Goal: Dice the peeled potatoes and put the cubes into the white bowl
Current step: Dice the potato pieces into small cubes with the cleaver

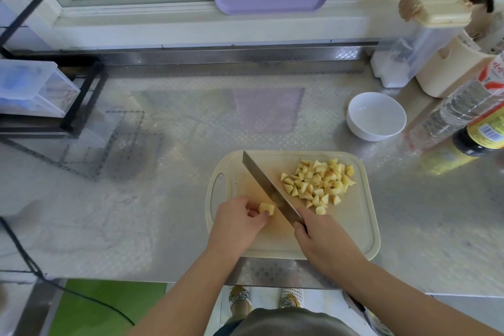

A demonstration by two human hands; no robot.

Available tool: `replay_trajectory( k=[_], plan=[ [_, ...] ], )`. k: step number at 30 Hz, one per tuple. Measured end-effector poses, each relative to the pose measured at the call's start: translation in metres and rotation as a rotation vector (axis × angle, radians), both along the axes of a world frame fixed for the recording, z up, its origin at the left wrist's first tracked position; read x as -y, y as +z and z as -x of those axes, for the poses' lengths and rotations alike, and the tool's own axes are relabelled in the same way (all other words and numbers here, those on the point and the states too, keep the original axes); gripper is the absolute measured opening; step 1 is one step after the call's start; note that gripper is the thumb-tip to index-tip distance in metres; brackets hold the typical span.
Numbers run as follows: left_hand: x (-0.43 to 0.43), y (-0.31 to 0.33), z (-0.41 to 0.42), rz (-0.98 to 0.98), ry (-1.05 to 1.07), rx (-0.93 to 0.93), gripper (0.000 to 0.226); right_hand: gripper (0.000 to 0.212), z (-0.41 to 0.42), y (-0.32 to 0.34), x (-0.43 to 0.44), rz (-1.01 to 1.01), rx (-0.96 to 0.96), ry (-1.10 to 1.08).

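Pinching a potato piece point(266, 208) at lower centre, the left hand point(236, 224) holds it on the cutting board point(360, 226); the right hand point(323, 244) grips the knife point(266, 184), fingers closed round its handle.

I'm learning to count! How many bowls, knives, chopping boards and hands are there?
White bowl: 1
Knife: 1
Chopping board: 1
Hands: 2 (left hand pinches potato piece, right hand grips knife)
Total: 5
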State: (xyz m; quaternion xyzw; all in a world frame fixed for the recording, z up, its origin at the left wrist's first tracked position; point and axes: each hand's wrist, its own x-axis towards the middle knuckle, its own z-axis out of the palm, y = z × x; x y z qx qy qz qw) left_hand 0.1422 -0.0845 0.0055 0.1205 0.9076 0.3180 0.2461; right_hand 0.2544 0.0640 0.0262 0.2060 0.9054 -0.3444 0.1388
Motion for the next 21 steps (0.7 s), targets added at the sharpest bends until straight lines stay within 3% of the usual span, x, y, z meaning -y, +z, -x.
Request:
replay_trajectory(
  k=[21],
  plan=[
    [-0.0032, 0.0045, -0.0087, -0.022, 0.019, -0.033, 0.018, 0.016, 0.0075, -0.0032, 0.0021, -0.008, 0.048, 0.042]
  ],
)
